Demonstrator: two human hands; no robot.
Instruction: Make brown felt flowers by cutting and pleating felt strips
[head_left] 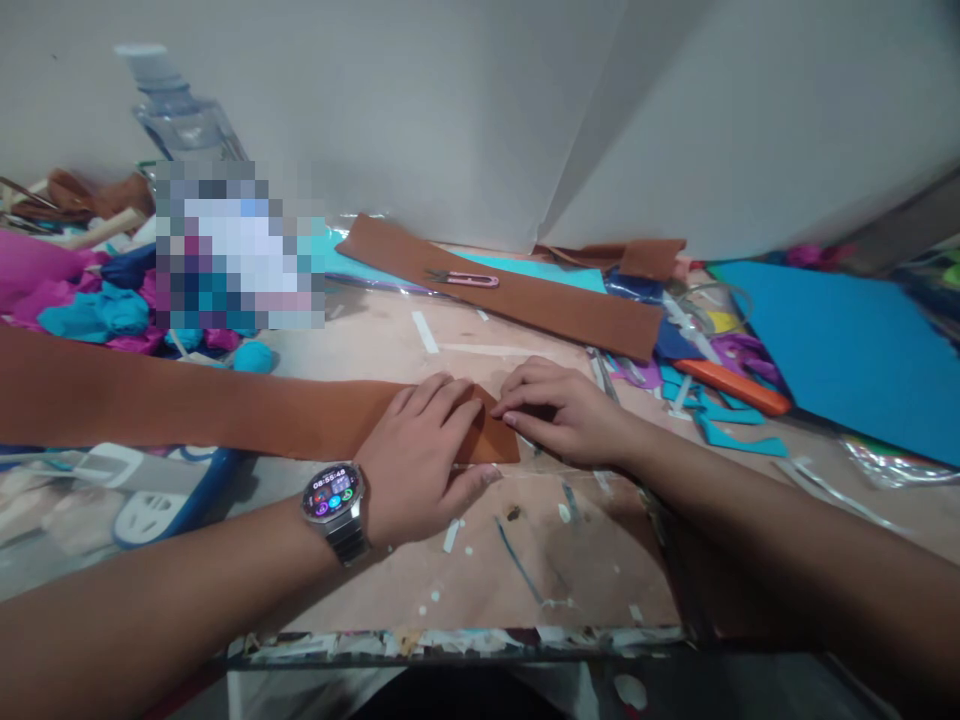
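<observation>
A long brown felt strip (172, 405) lies across the left of the worktable (525, 560), ending near the middle. My left hand (424, 460), a wristwatch (334, 495) on its wrist, lies flat on the strip's right end with fingers spread. Just beside it, my right hand (566, 410) has curled fingertips on the strip's end corner, which looks folded over. Neither hand lifts the strip off the table.
A second brown felt strip (525, 295) with small pink snips (465, 278) on it lies behind. Blue foam sheet (840, 345) and an orange cutter (731, 385) sit at right. Pink and teal scraps (82, 300) and a water bottle (180, 110) stand at left; white walls behind.
</observation>
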